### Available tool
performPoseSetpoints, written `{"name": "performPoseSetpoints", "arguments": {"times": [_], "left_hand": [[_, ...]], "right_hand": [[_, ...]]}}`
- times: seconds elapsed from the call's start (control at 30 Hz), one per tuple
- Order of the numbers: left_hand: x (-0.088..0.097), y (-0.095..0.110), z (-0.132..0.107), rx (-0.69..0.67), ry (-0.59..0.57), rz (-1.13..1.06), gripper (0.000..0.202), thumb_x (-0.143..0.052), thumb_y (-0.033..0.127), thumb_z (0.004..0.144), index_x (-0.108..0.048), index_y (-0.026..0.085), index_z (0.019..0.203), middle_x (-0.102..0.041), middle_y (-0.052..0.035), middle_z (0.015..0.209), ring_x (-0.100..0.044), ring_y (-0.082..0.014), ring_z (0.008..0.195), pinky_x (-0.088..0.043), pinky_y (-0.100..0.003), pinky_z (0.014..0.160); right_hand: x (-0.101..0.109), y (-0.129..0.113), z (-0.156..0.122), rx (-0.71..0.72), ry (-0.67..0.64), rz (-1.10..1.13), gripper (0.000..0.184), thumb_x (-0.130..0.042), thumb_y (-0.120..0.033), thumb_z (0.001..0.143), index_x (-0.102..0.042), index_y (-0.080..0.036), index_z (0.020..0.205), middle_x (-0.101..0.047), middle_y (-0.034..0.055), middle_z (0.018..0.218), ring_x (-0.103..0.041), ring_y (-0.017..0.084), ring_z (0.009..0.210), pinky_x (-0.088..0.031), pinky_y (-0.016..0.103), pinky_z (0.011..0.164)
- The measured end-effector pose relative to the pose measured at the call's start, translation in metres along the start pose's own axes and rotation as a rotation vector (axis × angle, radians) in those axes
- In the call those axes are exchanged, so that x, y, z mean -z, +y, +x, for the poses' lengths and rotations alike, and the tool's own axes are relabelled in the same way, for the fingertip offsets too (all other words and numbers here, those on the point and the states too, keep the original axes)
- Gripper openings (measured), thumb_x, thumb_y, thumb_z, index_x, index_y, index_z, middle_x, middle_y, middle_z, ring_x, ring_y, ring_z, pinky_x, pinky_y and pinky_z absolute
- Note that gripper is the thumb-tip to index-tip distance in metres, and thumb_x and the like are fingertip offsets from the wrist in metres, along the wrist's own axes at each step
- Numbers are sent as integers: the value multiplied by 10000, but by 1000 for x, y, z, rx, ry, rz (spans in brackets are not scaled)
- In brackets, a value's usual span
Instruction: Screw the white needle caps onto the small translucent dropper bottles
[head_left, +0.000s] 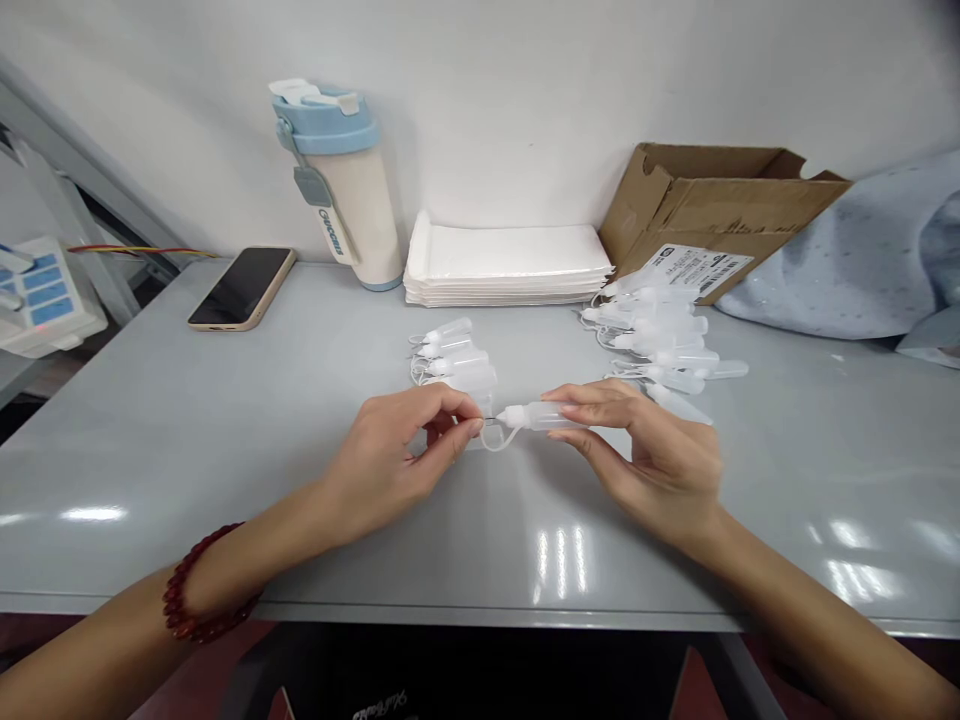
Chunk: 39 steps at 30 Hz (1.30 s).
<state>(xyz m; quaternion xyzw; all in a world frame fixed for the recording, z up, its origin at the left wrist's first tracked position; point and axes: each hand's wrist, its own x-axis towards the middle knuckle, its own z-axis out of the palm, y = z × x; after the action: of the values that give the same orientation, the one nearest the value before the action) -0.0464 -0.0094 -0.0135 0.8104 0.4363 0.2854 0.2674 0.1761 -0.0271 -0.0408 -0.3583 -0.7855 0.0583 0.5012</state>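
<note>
Translucent plastic forms the bottle (546,416) pinched in the right hand (656,455), between front and back edges of the tabletop (150,400), seemingly held level so its tip faces the left hand (397,440), which pinches the white tether (493,449).

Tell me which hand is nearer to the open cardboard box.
Right. The right hand, holding a needle-tip squeeze bottle, is on the box's near side, with a heap of similar bottles between; the left hand is farther away, off to the left.
</note>
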Motion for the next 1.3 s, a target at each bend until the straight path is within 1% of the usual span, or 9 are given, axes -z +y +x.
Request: {"name": "performPoseSetpoints", "arguments": {"times": [0.13,0.27,0.47,0.57,0.7,0.83,1.0,1.17,1.3], "left_hand": [[-2,-2,-1,5,-14,-21,90,-538,202,860,-607,190,804,-612,49,642,-547,-74,557,-409,-177,529],[-5,-3,-1,15,-35,-24,102,-527,210,868,-607,188,809,-610,42,657,-539,-78,565,-417,-190,549],[-5,-3,-1,-2,-43,-19,107,-521,201,874,-604,192,808,-610,47,655,-540,-74,562,-424,-190,562],[-2,-3,-2,-16,-7,-15,46,-554,210,858,-591,185,846,-627,44,672,-563,-76,574,-440,-188,576],[0,-3,-3,-32,41,-10,76,-596,230,836,-582,178,890,-642,38,697,-584,-85,594,-465,-196,612],[0,-1,-2,-35,22,1,62,-574,221,846,-609,174,866,-646,35,684,-579,-81,585,-457,-190,598],[0,1,-1,-31,-1,27,106,-534,226,869,-620,187,822,-639,33,675,-553,-83,567,-444,-198,586],[0,-1,-3,-68,-17,24,111,-524,188,868,-615,182,805,-615,31,650,-531,-81,562,-422,-184,543],[-2,-2,-4,-128,-4,42,94,-537,155,863,-616,170,815,-623,26,663,-532,-76,567,-419,-179,546]], "right_hand": [[0,0,0,-3,-9,-10,262,-651,-44,770,-589,-241,931,-716,36,874,-673,184,753,-556,332,600],[-1,-2,1,12,-12,-22,264,-648,-39,768,-591,-243,926,-717,28,856,-662,173,711,-547,315,563],[-2,-3,0,5,-13,7,272,-649,-29,761,-608,-232,936,-722,37,858,-683,199,770,-568,338,613],[-1,-1,-1,6,-4,13,305,-669,-30,746,-612,-232,967,-727,41,890,-688,209,802,-571,348,635],[1,0,-2,-3,6,38,340,-684,-20,728,-616,-232,984,-729,48,903,-689,214,802,-571,358,640],[0,1,-2,-22,9,64,322,-679,-36,739,-626,-238,985,-728,44,910,-693,220,816,-578,369,656],[-2,-1,-2,-41,17,95,309,-680,-51,743,-635,-247,977,-730,35,893,-695,222,809,-583,380,655],[-2,-3,-1,-61,-7,121,267,-668,-48,753,-639,-234,942,-730,38,850,-694,217,779,-578,372,622],[-2,-4,-1,-57,-26,125,254,-662,-33,753,-639,-215,928,-729,50,836,-692,214,779,-575,357,604]]}}
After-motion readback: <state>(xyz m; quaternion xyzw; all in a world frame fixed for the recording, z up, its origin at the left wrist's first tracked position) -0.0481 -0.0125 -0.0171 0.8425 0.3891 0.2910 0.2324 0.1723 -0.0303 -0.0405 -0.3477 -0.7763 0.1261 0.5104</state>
